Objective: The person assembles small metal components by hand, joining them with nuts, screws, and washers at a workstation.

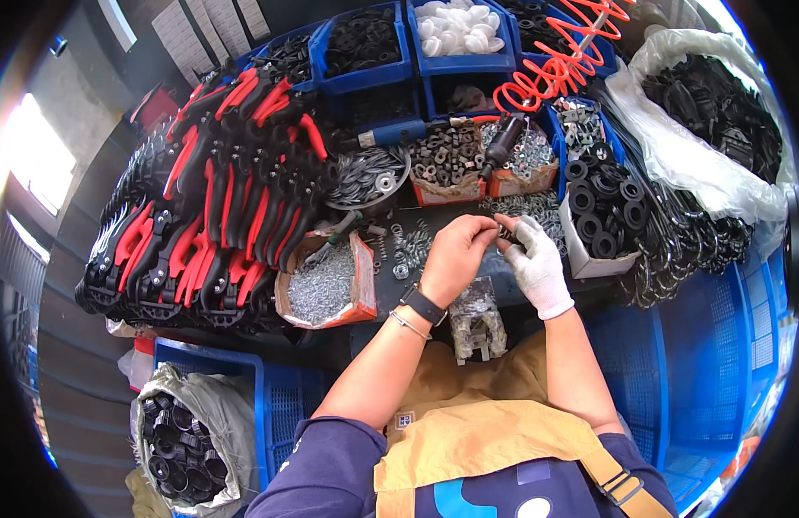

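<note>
My left hand (456, 255), bare and with a dark watch at the wrist, is closed with its fingertips pinched together. Opposite it, my right hand (538, 269) wears a white glove with some fingertips bare, and its fingers are closed too. The fingertips of both hands almost meet over a small dark piece (506, 232), too small and covered to name. Below them stands a worn metal fixture (477, 321) at the bench's front edge. Loose coil springs (408, 246) lie left of my left hand, and more small metal springs (529, 207) lie beyond my right hand.
Red-and-black handled tools (235, 203) are piled at left. A carton of small metal pieces (323, 285) and a box of black rings (602, 207) flank my hands. A coiled red air hose (555, 73) holds a dark driver (506, 138). Blue bins (365, 82) line the back.
</note>
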Action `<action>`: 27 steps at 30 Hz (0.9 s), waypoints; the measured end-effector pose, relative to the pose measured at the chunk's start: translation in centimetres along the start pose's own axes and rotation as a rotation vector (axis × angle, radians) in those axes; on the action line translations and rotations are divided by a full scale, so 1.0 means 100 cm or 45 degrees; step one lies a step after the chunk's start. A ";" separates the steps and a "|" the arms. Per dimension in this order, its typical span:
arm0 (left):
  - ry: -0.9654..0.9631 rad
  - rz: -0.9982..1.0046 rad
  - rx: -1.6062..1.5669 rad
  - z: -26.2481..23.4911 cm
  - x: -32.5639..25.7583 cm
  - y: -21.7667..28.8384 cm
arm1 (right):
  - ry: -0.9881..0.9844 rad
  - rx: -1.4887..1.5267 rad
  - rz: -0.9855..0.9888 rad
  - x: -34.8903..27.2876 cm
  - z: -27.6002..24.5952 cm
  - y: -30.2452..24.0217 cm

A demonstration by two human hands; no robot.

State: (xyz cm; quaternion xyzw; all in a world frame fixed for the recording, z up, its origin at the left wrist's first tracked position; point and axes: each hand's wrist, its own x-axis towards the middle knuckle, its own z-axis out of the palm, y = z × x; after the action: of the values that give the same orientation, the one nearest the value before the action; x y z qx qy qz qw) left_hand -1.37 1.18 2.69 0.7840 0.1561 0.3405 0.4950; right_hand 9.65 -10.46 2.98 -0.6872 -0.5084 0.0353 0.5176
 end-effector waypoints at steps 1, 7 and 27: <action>0.025 0.124 0.134 0.000 0.000 0.000 | -0.009 -0.044 -0.040 0.000 0.000 0.002; -0.024 0.203 0.071 -0.001 -0.001 0.003 | -0.188 0.374 0.265 -0.001 -0.007 0.004; -0.079 -0.273 -0.103 0.007 -0.008 -0.012 | 0.057 -0.148 -0.218 -0.010 0.000 -0.001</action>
State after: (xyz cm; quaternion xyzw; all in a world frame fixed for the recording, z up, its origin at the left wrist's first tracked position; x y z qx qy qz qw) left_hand -1.37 0.79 1.15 0.7523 0.2098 0.2671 0.5645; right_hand 9.05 -11.18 2.55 -0.6707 -0.5549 -0.0540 0.4892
